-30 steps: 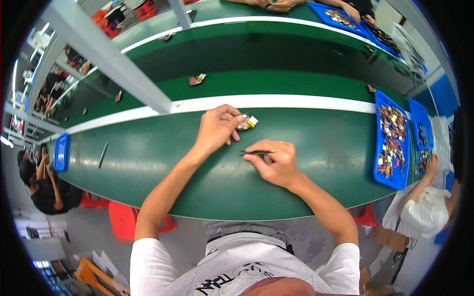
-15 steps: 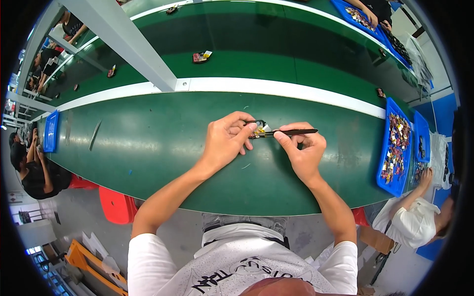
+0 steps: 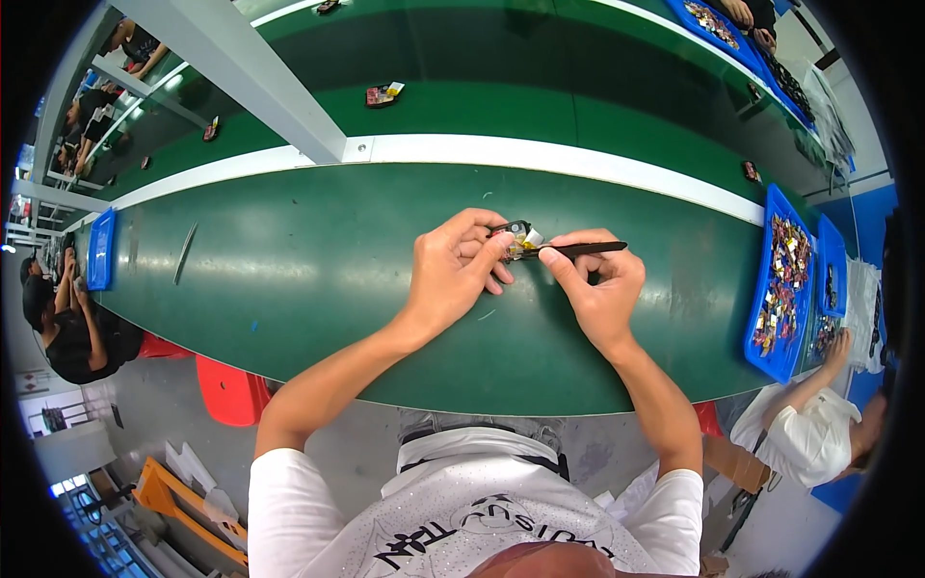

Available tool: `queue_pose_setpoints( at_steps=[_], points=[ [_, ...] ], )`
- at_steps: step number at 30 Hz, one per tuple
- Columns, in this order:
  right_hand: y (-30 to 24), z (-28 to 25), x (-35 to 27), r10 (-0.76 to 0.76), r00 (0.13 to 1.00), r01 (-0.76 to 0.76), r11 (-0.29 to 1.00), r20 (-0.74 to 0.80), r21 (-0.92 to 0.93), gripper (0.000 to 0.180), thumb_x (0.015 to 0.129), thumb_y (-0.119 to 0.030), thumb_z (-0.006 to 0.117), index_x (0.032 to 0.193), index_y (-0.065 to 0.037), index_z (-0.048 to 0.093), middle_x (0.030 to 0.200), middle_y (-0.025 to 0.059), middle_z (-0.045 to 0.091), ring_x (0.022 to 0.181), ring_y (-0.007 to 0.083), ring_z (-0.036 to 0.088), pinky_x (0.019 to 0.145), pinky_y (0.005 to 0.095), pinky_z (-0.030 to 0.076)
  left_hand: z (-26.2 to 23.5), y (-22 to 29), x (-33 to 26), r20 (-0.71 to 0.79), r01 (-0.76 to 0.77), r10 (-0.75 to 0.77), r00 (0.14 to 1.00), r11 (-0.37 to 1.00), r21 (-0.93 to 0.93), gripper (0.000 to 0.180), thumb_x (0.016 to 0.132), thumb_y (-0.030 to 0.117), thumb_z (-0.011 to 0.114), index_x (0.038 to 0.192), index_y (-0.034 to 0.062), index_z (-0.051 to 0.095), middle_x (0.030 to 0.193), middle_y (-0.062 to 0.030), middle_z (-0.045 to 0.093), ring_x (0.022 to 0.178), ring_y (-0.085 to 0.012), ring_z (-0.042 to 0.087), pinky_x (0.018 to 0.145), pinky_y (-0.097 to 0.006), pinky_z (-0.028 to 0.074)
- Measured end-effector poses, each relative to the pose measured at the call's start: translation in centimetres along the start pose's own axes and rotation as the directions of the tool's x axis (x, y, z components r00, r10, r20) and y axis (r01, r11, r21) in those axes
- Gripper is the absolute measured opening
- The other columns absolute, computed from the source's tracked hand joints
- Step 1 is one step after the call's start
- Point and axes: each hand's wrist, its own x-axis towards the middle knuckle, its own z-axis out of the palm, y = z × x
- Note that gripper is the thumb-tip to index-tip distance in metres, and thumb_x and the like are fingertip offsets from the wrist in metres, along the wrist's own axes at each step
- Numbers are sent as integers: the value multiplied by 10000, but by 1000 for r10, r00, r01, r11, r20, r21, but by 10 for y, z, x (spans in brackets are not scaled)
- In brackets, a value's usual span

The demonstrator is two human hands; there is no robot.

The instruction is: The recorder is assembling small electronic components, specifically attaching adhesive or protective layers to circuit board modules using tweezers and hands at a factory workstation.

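Observation:
Over the middle of the green bench, my left hand point(image 3: 445, 275) is closed on a small black-cased electronic part point(image 3: 520, 231) with white and yellow bits on it. The fingertips hide some of this part. Facing it, my right hand point(image 3: 607, 294) pinches black tweezers point(image 3: 599, 248) between thumb and fingers. Their slim end points left and meets the part, while the wider end sticks out to the right. Whether the tips grip anything is too small to tell.
A blue tray point(image 3: 754, 332) full of small colourful parts lies at the right, with a smaller blue tray point(image 3: 834, 275) beyond it. White rail point(image 3: 578, 162) and post point(image 3: 241, 72) border the belt, where electronic parts point(image 3: 383, 94) lie. Co-workers point(image 3: 805, 433) sit at both sides.
The view has shifted slightly. Both hands sit a little farther right in it, and more of the black-cased part shows above the left fingertips. Both holds are unchanged.

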Motion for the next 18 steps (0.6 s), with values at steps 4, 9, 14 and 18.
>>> queue_pose_setpoints(
  at_steps=[4,9,14,18],
  points=[
    [1,1,-1,9,1000,-9,1000,28,-13,118,820,1,821,910,7,745,544,-72,504,463,-19,356,444,206,217,0,2,0,-8,3,-3,1000,1000,-8,194,1002,61,627,1140,-76,620,892,-139,707,691,-172,717,525,-254,573],
    [1,0,-1,89,994,-92,994,58,55,123,830,-18,825,917,8,742,589,-70,543,483,-20,347,450,196,220,1,3,-1,-14,20,-20,1000,1000,17,190,1004,67,627,1125,-80,619,884,-139,711,685,-165,715,520,-251,571],
    [2,-2,2,191,978,-202,966,83,160,115,853,-8,806,934,30,733,710,-26,634,538,-15,404,463,187,268,2,3,-2,-19,-36,37,999,997,67,192,1003,65,628,1123,-85,616,888,-147,719,678,-167,718,510,-248,569],
    [-12,-2,6,322,934,-355,887,155,294,112,879,37,763,969,76,709,857,89,727,693,66,645,573,184,486,5,3,-4,-31,-73,76,997,994,83,199,999,52,629,1132,-95,609,916,-163,728,693,-181,730,513,-258,585]
  ],
)
